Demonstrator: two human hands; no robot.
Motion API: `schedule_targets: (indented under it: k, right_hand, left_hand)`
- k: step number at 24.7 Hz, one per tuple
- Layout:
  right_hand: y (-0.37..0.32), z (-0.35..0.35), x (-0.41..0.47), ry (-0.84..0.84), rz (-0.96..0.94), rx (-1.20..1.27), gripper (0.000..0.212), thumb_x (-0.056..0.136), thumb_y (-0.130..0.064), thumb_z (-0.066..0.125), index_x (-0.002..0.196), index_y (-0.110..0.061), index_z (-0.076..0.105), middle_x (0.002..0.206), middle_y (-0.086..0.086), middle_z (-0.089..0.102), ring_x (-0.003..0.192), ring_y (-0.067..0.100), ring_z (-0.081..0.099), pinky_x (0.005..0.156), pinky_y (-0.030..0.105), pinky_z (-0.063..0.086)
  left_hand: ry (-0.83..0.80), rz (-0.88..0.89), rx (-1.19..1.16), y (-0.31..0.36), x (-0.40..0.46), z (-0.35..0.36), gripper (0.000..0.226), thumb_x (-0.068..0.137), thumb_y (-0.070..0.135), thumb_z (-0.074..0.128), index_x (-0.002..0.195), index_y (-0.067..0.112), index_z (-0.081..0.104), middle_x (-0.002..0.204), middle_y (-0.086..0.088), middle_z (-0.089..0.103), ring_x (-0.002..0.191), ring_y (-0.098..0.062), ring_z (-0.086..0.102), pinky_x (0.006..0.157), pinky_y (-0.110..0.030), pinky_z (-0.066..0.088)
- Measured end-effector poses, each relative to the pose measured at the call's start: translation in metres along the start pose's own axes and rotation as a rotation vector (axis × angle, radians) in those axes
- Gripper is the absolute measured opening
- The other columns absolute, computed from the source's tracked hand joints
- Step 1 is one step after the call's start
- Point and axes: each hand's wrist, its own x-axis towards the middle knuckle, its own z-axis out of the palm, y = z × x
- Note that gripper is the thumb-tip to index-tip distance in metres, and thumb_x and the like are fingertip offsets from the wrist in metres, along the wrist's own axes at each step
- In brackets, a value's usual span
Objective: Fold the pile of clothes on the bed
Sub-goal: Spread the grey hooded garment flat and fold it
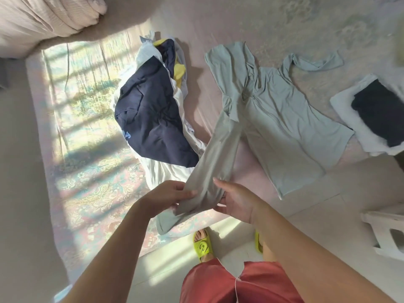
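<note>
A pale green zip-up hooded top (pixel 284 119) lies spread on the bed, hood toward the far side. Its long near sleeve (pixel 218 154) is lifted off the sheet toward me. My left hand (pixel 168 195) pinches the sleeve near its cuff end, thumb on top. My right hand (pixel 236 200) grips the same sleeve just to the right. The cuff hangs below my hands over the bed's edge. To the left sits the unfolded pile (pixel 153 119): a navy garment on top, with white, yellow and grey pieces under it.
A folded stack, black on white (pixel 376 119), lies at the bed's right. The patterned sheet (pixel 87 149) is sunlit on the left. A rolled blanket (pixel 43 16) sits far left. A white plastic stool (pixel 389 232) stands on the tiled floor at right.
</note>
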Motion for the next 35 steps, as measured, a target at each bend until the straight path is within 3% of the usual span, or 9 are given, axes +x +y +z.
schedule_targets:
  k: [6, 10, 16, 20, 24, 27, 30, 33, 35]
  right_hand:
    - [0.050, 0.066, -0.032, 0.062, 0.116, -0.077, 0.009, 0.089, -0.025, 0.063, 0.096, -0.021, 0.061, 0.075, -0.004, 0.068, 0.070, 0.009, 0.064, 0.062, 0.024, 0.048]
    - [0.070, 0.098, -0.049, 0.108, 0.135, -0.098, 0.009, 0.090, -0.033, 0.061, 0.089, -0.024, 0.063, 0.069, -0.010, 0.068, 0.064, 0.003, 0.064, 0.058, 0.024, 0.044]
    - [0.087, 0.137, -0.064, 0.196, 0.124, 0.148, 0.009, 0.089, -0.006, 0.056, 0.087, -0.011, 0.063, 0.070, 0.004, 0.069, 0.064, 0.020, 0.067, 0.058, 0.027, 0.049]
    - [0.092, 0.170, -0.064, 0.338, 0.036, 0.236, 0.035, 0.084, 0.008, 0.056, 0.116, -0.006, 0.052, 0.084, 0.017, 0.063, 0.062, 0.022, 0.061, 0.053, 0.028, 0.054]
    - [0.084, 0.176, -0.064, 0.337, -0.239, 0.019, 0.062, 0.083, 0.008, 0.050, 0.118, -0.042, 0.041, 0.091, 0.012, 0.059, 0.061, 0.015, 0.056, 0.054, 0.023, 0.050]
    - [0.053, 0.156, -0.066, 0.239, -0.159, -0.104, 0.018, 0.091, -0.012, 0.052, 0.092, -0.024, 0.066, 0.084, 0.003, 0.061, 0.061, 0.010, 0.055, 0.058, 0.021, 0.048]
    - [0.013, 0.112, -0.063, 0.059, -0.182, -0.359, 0.018, 0.090, -0.037, 0.061, 0.088, -0.020, 0.065, 0.070, -0.012, 0.057, 0.062, 0.001, 0.054, 0.062, 0.017, 0.046]
    - [-0.040, 0.065, -0.058, 0.081, -0.416, -0.644, 0.018, 0.082, -0.023, 0.073, 0.097, -0.014, 0.067, 0.063, -0.020, 0.057, 0.062, -0.006, 0.053, 0.064, 0.010, 0.040]
    - [-0.087, 0.023, -0.045, 0.235, -0.598, -0.798, 0.014, 0.087, -0.020, 0.068, 0.096, -0.009, 0.069, 0.081, -0.016, 0.058, 0.075, -0.004, 0.056, 0.070, 0.006, 0.039]
  left_hand:
    - [0.213, 0.019, -0.176, -0.007, -0.077, -0.015, 0.017, 0.092, 0.024, 0.060, 0.081, 0.012, 0.064, 0.078, -0.006, 0.064, 0.070, -0.017, 0.062, 0.068, -0.028, 0.054]
    - [0.377, 0.054, 0.202, -0.020, -0.112, -0.003, 0.028, 0.086, 0.026, 0.068, 0.061, 0.014, 0.061, 0.054, 0.006, 0.055, 0.048, 0.000, 0.047, 0.048, -0.012, 0.038]
    - [0.765, 0.080, 0.254, -0.020, -0.126, -0.008, 0.039, 0.093, 0.017, 0.051, 0.055, 0.011, 0.045, 0.053, 0.000, 0.045, 0.055, -0.018, 0.039, 0.050, -0.030, 0.030]
    - [0.848, 0.038, 0.376, -0.027, -0.127, -0.018, 0.032, 0.095, 0.015, 0.045, 0.064, 0.008, 0.048, 0.066, -0.005, 0.052, 0.070, -0.027, 0.047, 0.058, -0.033, 0.032]
    - [0.748, 0.127, 0.007, -0.014, -0.126, -0.019, 0.014, 0.096, 0.020, 0.050, 0.093, 0.020, 0.063, 0.087, -0.005, 0.061, 0.060, -0.021, 0.059, 0.043, -0.026, 0.045]
    - [0.605, 0.122, -0.213, 0.017, -0.113, -0.011, 0.013, 0.091, 0.015, 0.059, 0.088, 0.011, 0.071, 0.084, -0.012, 0.064, 0.053, -0.021, 0.060, 0.043, -0.026, 0.050]
    - [0.476, 0.107, -0.300, 0.061, -0.084, 0.007, 0.013, 0.090, 0.008, 0.061, 0.085, -0.001, 0.070, 0.064, -0.013, 0.059, 0.044, -0.015, 0.053, 0.046, -0.024, 0.051]
    - [0.388, 0.106, -0.351, 0.115, -0.041, 0.032, 0.014, 0.091, 0.003, 0.058, 0.086, -0.006, 0.068, 0.056, -0.012, 0.061, 0.039, -0.014, 0.055, 0.046, -0.024, 0.052]
    - [0.377, 0.131, -0.370, 0.158, 0.001, 0.053, 0.014, 0.092, 0.005, 0.057, 0.092, -0.004, 0.068, 0.067, -0.015, 0.064, 0.044, -0.017, 0.060, 0.049, -0.026, 0.054]
